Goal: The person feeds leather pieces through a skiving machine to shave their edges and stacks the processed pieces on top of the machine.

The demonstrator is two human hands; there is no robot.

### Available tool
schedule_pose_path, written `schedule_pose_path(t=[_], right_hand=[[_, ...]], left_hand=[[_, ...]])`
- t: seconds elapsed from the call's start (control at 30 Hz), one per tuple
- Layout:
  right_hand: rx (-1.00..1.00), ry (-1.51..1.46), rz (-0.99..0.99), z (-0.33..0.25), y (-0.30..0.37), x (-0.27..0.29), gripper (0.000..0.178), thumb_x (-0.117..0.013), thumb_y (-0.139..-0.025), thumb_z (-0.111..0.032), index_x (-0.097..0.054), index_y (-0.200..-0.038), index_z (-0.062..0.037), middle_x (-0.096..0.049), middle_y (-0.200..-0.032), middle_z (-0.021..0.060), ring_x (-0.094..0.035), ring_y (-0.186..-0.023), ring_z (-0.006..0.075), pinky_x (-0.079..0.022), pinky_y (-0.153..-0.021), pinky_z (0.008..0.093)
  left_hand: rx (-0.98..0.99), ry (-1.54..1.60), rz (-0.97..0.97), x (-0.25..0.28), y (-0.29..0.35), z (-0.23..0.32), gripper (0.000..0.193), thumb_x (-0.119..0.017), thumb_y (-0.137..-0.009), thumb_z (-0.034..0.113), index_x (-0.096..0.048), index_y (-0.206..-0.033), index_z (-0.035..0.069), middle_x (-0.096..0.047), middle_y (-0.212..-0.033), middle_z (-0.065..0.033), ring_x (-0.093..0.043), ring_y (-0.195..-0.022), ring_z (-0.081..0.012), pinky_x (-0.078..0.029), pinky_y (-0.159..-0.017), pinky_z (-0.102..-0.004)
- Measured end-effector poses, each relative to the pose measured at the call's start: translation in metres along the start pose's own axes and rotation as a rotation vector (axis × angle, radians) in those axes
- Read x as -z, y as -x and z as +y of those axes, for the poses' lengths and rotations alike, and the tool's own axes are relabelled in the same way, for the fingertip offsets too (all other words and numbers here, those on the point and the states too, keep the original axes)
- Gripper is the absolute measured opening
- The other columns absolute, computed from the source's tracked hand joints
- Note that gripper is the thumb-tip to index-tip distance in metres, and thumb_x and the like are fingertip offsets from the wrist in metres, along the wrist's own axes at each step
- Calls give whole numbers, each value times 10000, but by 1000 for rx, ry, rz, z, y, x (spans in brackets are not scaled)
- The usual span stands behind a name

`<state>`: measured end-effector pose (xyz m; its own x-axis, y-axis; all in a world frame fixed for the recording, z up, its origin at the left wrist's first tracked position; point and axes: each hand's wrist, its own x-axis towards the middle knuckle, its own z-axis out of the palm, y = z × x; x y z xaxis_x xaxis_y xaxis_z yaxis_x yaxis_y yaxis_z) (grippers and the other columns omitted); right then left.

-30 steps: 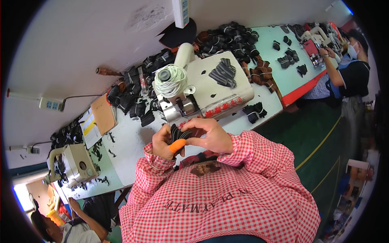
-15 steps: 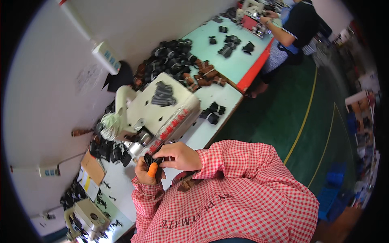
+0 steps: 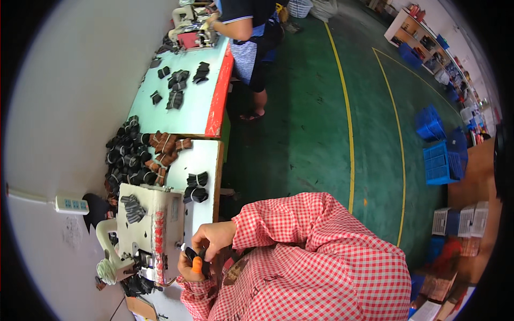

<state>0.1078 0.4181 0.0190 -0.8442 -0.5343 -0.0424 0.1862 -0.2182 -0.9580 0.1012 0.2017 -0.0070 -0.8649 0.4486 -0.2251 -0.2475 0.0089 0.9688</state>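
A white sewing machine (image 3: 152,230) is sitting on the tabletop (image 3: 206,155), with dark strap bundles (image 3: 128,158) heaped beyond it. Just right of the machine, the left hand (image 3: 188,267) is curling round a small black piece (image 3: 190,253) — an orange cap showing on one fingertip — while the right hand (image 3: 214,238) is pinching the same piece from above. Both hands are touching, close against red-checked sleeves (image 3: 289,224). Farther off, another person (image 3: 251,32) is working at a green tabletop (image 3: 187,107).
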Motion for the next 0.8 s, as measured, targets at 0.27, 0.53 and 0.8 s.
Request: schedule_pose_path(t=[0.27, 0.53, 0.8], right_hand=[[122, 563, 159, 21, 18, -23, 216, -639, -579, -70, -549, -774, -40, -565, -731, 108, -582, -668, 259, -456, -574, 343], [143, 505, 93, -4, -12, -36, 208, -644, -600, -44, -538, -779, -48, -539, -736, 78, -553, -622, 227, -450, -564, 305], [527, 918, 112, -13, -92, -72, 348, -699, -513, -51, -519, -811, -68, -563, -841, 73, -555, -770, 286, -464, -639, 367]], left_hand=[[342, 548, -267, -24, 28, -22, 429, -457, -915, 382, -517, -1024, -29, -615, -781, -125, -585, -547, -191, -483, -466, -281], [228, 416, 411, -7, 22, -72, 458, -511, -880, 493, -559, -826, 41, -601, -673, -120, -550, -460, -207, -426, -373, -319], [265, 898, 444, 38, 12, 0, 570, -441, -867, 602, -549, -1003, 59, -621, -819, -91, -608, -566, -231, -471, -415, -323]])
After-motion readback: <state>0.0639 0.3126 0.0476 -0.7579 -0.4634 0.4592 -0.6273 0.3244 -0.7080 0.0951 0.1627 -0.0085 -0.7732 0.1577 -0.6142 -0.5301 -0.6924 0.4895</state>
